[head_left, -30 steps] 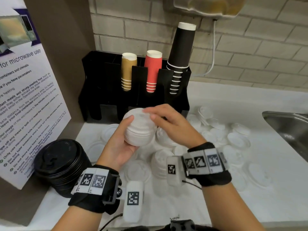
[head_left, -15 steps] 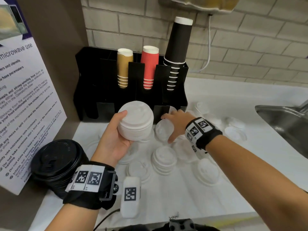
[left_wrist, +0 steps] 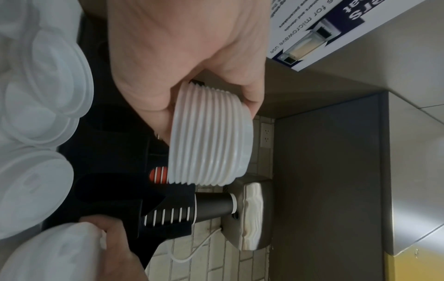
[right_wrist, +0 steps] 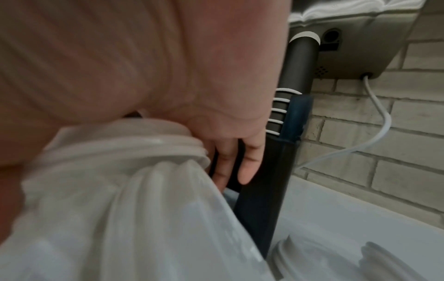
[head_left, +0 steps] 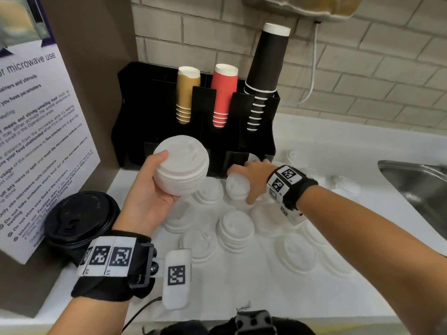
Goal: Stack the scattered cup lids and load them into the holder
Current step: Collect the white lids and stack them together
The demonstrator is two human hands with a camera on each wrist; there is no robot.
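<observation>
White counter (head_left: pixel 242 281) against a brick wall, sink (head_left: pixel 416 184) at right. Black cup holder (head_left: pixel 135 112) at back with tan, red and black paper cup stacks upright in its slots. Left hand (head_left: pixel 150 197) grips a tall stack of white lids (head_left: pixel 181 170) off the counter, thumb on top rim, just in front of holder. Right hand (head_left: pixel 251 180) curls over a smaller lid stack (head_left: pixel 235 187) on the counter near the holder base. Loose white lids (head_left: pixel 297 255) scattered around. Black lids stack (head_left: pixel 77 223) at left.
</observation>
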